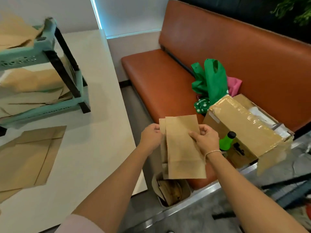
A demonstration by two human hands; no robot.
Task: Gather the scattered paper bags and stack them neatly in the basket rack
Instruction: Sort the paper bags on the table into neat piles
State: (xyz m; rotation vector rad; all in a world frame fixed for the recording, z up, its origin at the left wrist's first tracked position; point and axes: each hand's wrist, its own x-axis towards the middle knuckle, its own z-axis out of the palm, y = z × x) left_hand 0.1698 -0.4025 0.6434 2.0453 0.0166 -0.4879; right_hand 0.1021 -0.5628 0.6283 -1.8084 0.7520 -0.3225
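Between the table and the bench, both my hands hold a small stack of flat brown paper bags (182, 148) upright in the air. My left hand (150, 137) pinches the stack's left edge near the top. On the right edge, my right hand (204, 139) grips it with the thumb across the front bag. Larger flat brown bags (28, 157) lie on the white table (94, 148) at the left. The mint-green basket rack (42, 64) stands at the table's far left with brown bags piled on its two visible tiers.
An orange bench (159, 84) carries green and pink cloth bags (212, 81), an open cardboard box (244, 126) and a green bottle (227, 141). A white bin (171, 190) with crumpled brown paper stands on the floor below my hands.
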